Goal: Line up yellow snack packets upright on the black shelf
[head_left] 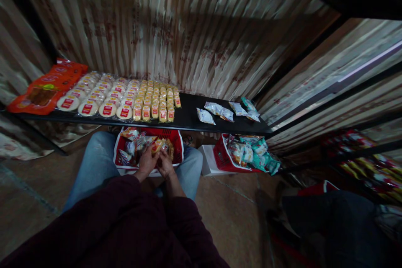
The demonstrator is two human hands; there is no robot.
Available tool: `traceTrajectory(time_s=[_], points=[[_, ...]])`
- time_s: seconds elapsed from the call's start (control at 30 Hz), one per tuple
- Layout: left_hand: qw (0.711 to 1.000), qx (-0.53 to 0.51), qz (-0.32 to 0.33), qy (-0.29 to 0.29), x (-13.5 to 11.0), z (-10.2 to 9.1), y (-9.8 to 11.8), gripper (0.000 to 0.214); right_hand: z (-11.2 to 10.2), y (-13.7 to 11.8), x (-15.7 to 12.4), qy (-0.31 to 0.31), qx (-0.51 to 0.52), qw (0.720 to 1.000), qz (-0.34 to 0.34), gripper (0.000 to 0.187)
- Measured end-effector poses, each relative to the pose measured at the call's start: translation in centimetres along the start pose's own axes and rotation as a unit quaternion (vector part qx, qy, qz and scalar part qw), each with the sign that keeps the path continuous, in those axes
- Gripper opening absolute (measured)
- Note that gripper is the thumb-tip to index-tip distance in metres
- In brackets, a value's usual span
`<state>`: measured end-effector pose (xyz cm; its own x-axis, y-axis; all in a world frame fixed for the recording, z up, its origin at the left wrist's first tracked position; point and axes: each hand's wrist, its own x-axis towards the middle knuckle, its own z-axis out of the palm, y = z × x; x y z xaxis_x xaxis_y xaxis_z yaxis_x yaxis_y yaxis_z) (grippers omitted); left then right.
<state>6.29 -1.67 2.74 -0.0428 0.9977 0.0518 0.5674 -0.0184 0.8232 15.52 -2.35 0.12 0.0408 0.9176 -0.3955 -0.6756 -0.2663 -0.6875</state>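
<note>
A red basket (pixel 177 140) of snack packets rests on my knees below a black shelf (pixel 188 119). My left hand (pixel 147 162) and my right hand (pixel 164 164) meet at the basket's near rim. Both have fingers curled around a small yellow packet (pixel 158 145) held between them. On the shelf lie rows of round white packs with red labels (pixel 103 100), rows of small yellow packs (pixel 157 102) and orange packets (pixel 47 88) at the far left.
White and teal sachets (pixel 226 111) lie on the shelf's right part. A second red basket (pixel 224 157) of packets stands on the floor to the right, by a white box (pixel 207 161). Corrugated metal walls stand behind. More shelves with goods (pixel 370 163) are at the right.
</note>
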Motion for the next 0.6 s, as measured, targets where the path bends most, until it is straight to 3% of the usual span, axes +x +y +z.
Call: traceTrajectory(time_s=[0.1, 0.47, 0.6], points=[[1.0, -0.002, -0.018, -0.005, 0.12, -0.05, -0.19, 0.038, 0.12, -0.21, -0.09, 0.009, 0.019, 1.0, 0.02, 0.029], [0.992, -0.102, -0.073, -0.001, 0.28, -0.61, -0.85, 0.034, -0.45, -0.33, -0.08, -0.047, 0.017, 0.998, 0.03, 0.018], [0.966, -0.208, -0.154, 0.019, 0.68, -0.9, -0.68, 0.023, -0.29, -0.48, -0.13, -0.036, 0.028, 0.998, 0.033, 0.017]])
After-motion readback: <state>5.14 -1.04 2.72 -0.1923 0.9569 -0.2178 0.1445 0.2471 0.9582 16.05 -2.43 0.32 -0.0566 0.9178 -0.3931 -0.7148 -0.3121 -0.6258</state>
